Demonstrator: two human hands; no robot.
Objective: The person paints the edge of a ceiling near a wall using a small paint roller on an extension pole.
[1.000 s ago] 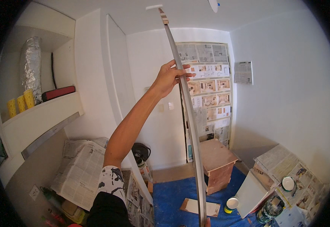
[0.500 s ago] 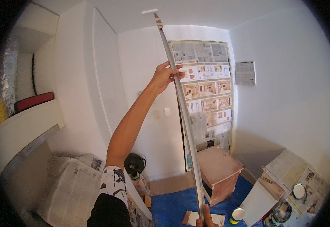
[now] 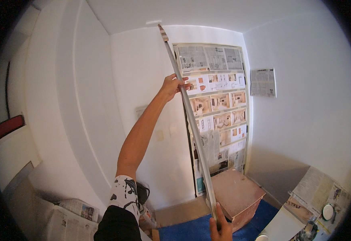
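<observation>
A long grey metal pole [image 3: 197,138] slants up from the lower middle toward the ceiling. On its top end sits a paint roller [image 3: 154,22] with a white sleeve, close to or against the ceiling; I cannot tell whether it touches. A striped handle piece [image 3: 164,34] joins roller and pole. My left hand [image 3: 172,87], arm raised, is closed round the upper part of the pole, a few fingers showing past it. Lower down, my right hand [image 3: 221,225] grips the pole near the bottom edge of the view, its palm partly hidden.
Newspaper and printed sheets cover a door [image 3: 213,62] ahead. A brown wooden cabinet [image 3: 238,193] stands before it on blue floor covering [image 3: 175,232]. At right, a newspaper-covered surface [image 3: 318,186] holds a round white-topped container [image 3: 328,211]. Newspaper-covered things [image 3: 71,223] lie at lower left.
The view has turned left and up somewhat. The roller and the top of the pole sit slightly lower and further left in the picture. Both hands still hold the pole.
</observation>
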